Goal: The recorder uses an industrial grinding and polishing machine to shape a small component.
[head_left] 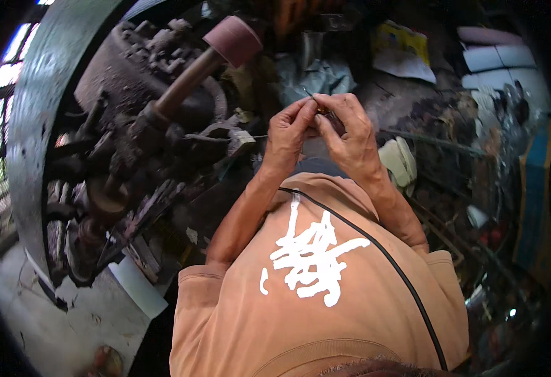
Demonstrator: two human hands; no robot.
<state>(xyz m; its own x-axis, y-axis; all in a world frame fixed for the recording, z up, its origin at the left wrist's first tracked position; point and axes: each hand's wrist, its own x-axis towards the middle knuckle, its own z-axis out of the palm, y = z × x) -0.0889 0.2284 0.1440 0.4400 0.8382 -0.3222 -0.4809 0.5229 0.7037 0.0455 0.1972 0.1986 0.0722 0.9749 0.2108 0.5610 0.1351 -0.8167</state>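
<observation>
My left hand [286, 136] and my right hand [352, 131] meet in front of my body, fingertips close together. Both are closed in a pinch around a small, thin, dark pointed piece [308, 93], whose tip sticks out above the fingers. Its kind cannot be made out, since the fingers cover most of it. A small orange-gold glint shows between the fingertips. To the left of the hands, a pinkish cylindrical grinding wheel [233, 41] sits at the end of a rusty shaft [187, 83].
Dark, dirty machinery [131, 135] fills the left side, behind a curved grey frame [30, 138]. A black cable [382, 251] runs down over my shirt. On the right stand metal rails [439, 143], a yellow bag [402, 44] and a blue-and-brown cardboard piece [533, 188].
</observation>
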